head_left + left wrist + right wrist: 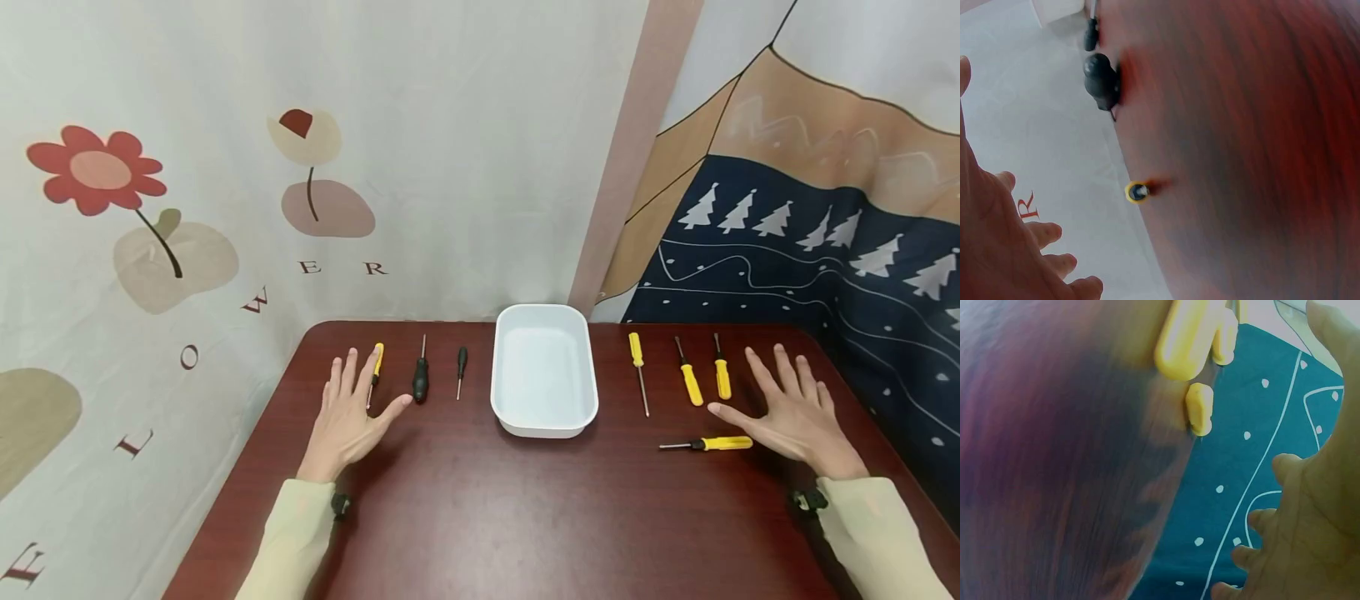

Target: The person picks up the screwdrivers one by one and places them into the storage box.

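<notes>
My left hand (351,417) hovers at the table's left with fingers spread, holding nothing. Partly behind it lies a yellow-and-black screwdriver (377,362). Just right of that hand are a thick black screwdriver (421,379) and a small black screwdriver (462,362). My right hand (795,412), also spread and holding nothing, is over the right side. Nearest to it are a yellow screwdriver lying sideways (726,443) and an upright-lying yellow one (722,379). Two more yellow screwdrivers (691,385) (637,350) lie further left.
A white rectangular tray (544,429) stands at the middle of the table's back edge, between the two groups of screwdrivers. The dark red wooden table (480,525) meets a printed curtain (450,167) behind it.
</notes>
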`<state>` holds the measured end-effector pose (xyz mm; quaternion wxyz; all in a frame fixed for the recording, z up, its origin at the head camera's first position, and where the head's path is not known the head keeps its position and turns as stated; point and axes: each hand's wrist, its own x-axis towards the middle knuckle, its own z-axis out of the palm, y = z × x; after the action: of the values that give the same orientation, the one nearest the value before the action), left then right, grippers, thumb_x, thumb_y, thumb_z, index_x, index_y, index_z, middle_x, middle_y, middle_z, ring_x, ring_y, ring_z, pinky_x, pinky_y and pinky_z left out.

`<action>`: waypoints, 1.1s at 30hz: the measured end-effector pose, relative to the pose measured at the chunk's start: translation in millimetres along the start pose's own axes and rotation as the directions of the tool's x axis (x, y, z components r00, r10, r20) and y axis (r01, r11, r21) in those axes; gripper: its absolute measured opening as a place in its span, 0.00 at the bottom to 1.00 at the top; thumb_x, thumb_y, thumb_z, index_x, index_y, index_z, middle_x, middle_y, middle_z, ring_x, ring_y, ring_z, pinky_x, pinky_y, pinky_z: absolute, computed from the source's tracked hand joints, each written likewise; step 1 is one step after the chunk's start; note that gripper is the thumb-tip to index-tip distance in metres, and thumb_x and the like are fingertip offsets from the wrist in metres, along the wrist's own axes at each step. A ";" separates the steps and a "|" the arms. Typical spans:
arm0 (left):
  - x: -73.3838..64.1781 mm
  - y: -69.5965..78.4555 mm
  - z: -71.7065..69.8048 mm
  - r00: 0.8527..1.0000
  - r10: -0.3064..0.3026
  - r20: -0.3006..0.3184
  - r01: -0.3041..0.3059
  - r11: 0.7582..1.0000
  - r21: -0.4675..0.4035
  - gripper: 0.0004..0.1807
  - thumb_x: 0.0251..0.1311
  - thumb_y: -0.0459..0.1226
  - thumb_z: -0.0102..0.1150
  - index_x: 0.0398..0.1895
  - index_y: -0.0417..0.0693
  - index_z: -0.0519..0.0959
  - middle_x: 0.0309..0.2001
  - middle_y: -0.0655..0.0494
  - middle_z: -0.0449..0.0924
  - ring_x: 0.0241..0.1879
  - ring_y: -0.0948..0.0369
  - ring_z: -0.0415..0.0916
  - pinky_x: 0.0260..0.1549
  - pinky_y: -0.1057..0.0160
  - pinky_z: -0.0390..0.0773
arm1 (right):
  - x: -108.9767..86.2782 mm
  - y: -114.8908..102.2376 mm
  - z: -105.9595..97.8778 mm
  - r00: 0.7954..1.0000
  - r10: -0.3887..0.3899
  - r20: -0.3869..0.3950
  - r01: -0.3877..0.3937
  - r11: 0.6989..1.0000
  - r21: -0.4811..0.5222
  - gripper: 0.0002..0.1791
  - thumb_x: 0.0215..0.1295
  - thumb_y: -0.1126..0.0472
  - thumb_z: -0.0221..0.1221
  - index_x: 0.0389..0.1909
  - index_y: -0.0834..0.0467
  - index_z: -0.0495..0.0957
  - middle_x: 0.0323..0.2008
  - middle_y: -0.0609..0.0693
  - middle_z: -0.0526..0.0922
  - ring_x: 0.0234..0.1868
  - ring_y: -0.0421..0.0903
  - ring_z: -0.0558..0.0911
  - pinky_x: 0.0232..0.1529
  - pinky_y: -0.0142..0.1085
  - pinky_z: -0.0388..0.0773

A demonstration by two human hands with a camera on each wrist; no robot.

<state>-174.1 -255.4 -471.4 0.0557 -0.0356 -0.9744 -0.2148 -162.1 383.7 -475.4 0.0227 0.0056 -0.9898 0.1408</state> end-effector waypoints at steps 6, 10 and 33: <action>1.9 10.5 0.2 0.999 -0.012 0.035 0.015 0.997 -0.081 0.51 0.65 0.72 0.48 0.82 0.78 0.34 0.85 0.53 0.31 0.84 0.45 0.27 0.66 0.24 0.62 | 5.5 1.0 -4.9 0.999 0.021 0.029 -0.022 0.999 0.028 0.63 0.62 0.25 0.55 0.83 0.55 0.36 0.79 0.74 0.33 0.76 0.80 0.34 0.63 0.84 0.47; 3.9 15.5 1.7 0.997 -0.019 0.070 0.028 0.990 -0.142 0.49 0.66 0.72 0.46 0.82 0.78 0.33 0.85 0.56 0.30 0.84 0.46 0.29 0.64 0.21 0.61 | 8.7 1.2 -8.5 0.997 0.032 0.068 -0.036 0.998 0.060 0.63 0.63 0.25 0.55 0.83 0.55 0.34 0.79 0.75 0.34 0.75 0.81 0.38 0.59 0.86 0.50; 15.4 51.8 17.1 0.997 -0.041 0.064 0.072 0.778 -0.624 0.40 0.71 0.65 0.49 0.81 0.80 0.46 0.79 0.52 0.60 0.73 0.48 0.67 0.72 0.37 0.67 | 34.6 -2.1 -21.3 0.990 0.055 0.128 -0.078 0.980 0.184 0.56 0.73 0.32 0.51 0.79 0.71 0.41 0.73 0.82 0.51 0.68 0.80 0.58 0.64 0.78 0.60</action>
<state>-186.2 -200.6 -463.5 0.0114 -0.0279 -0.8495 -0.5268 -195.7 387.4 -452.7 -0.0432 -0.0169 -0.9711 0.2339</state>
